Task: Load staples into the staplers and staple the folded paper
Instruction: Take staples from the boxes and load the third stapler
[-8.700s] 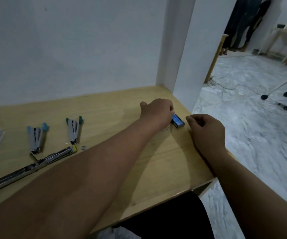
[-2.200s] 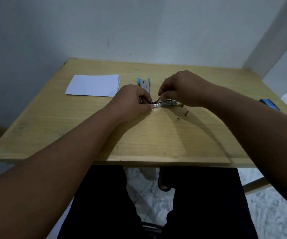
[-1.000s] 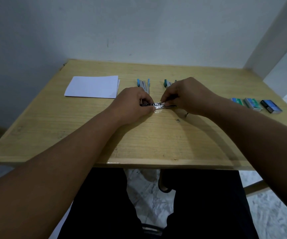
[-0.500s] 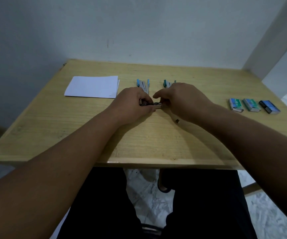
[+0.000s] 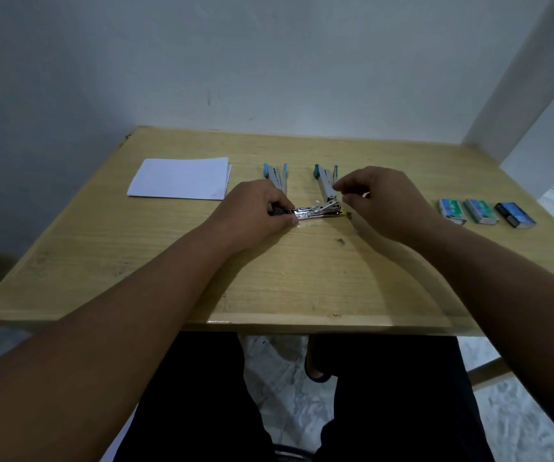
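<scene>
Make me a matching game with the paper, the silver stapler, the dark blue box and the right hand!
Things:
1. folded paper
2. silver stapler
3. dark blue box
4. right hand

Places or states:
A. farthest right on the table
B. held by the left hand
C. fingers curled, holding nothing visible
D. lying far left, untouched

Pairs: 1-D, 2-B, 3-A, 4-C

stapler end hidden — left hand
</scene>
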